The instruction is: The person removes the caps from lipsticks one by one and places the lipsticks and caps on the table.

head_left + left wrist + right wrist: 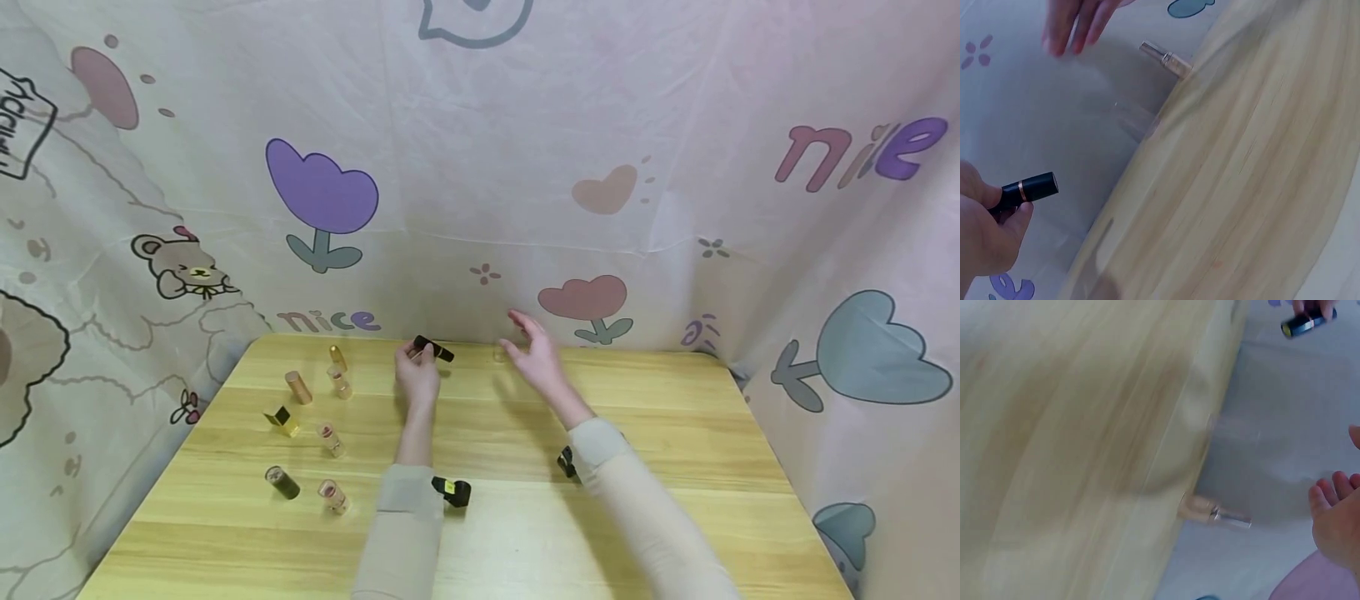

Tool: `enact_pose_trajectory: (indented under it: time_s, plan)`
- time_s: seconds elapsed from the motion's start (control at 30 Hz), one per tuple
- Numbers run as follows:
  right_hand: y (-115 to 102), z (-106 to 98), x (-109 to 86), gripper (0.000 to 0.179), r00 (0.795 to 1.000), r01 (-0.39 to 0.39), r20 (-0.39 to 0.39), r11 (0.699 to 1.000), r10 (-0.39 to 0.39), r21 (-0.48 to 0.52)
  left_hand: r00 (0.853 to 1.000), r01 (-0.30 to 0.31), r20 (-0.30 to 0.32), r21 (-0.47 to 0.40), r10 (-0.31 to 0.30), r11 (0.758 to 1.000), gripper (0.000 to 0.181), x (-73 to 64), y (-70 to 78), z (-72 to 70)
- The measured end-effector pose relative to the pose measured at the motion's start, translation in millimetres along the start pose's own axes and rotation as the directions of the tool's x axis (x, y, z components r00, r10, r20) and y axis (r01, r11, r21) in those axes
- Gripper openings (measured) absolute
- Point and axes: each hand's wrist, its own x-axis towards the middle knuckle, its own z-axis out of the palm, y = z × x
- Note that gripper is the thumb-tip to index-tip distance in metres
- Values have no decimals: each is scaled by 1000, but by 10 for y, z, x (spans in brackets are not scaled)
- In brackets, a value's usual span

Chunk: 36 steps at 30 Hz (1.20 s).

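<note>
My left hand (417,382) pinches a black lipstick tube (1040,186) with a coppery band, held tilted near the table's far edge. Its end tilts toward the right hand. The right hand (538,365) is raised at the back of the table, fingers extended and thumb apart, with nothing in its grasp. Near its thumb, a clear cap (498,353) stands at the far edge; it is faint in both wrist views. Beyond the cap, in the left wrist view, stands a pinkish lipstick (1168,60) with a shiny silvery upper part; the right hand hides it in the head view.
On the table's left side stand several lipsticks: a gold one (337,358), a rose-gold one (298,387), a yellow-gold one with a black top (283,421), a dark one (282,482) and several clear-topped pink ones (333,497). A printed curtain (465,167) hangs behind the far edge.
</note>
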Motion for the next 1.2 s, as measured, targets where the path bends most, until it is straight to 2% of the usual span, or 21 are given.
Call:
enact_pose_trajectory:
  time_s: [0.2, 0.37, 0.57, 0.8, 0.93, 1.2]
  plan:
    - [-103, 181, -23, 59, 998, 45, 51, 998, -43, -42, 999, 8, 52, -76, -4, 997, 39, -112, 28, 128]
    - [-133, 298, -59, 56, 993, 97, 82, 992, -90, -78, 997, -22, 73, -117, 31, 993, 37, -195, 19, 228]
    - [-146, 379, -108, 50, 989, 122, 105, 980, -106, -156, 994, -49, 93, -133, 62, 990, 34, -261, -7, 311]
    - [-133, 396, -162, 40, 987, 137, 105, 971, -118, -195, 991, -45, 119, -104, 57, 994, 36, -338, -25, 373]
    - [-115, 387, -171, 36, 986, 150, 94, 972, -135, -181, 991, -60, 118, -93, 71, 994, 36, -367, -20, 403]
    - [-104, 337, -223, 34, 988, 147, 73, 967, -135, -207, 986, -57, 146, -125, 75, 991, 33, -413, -1, 420]
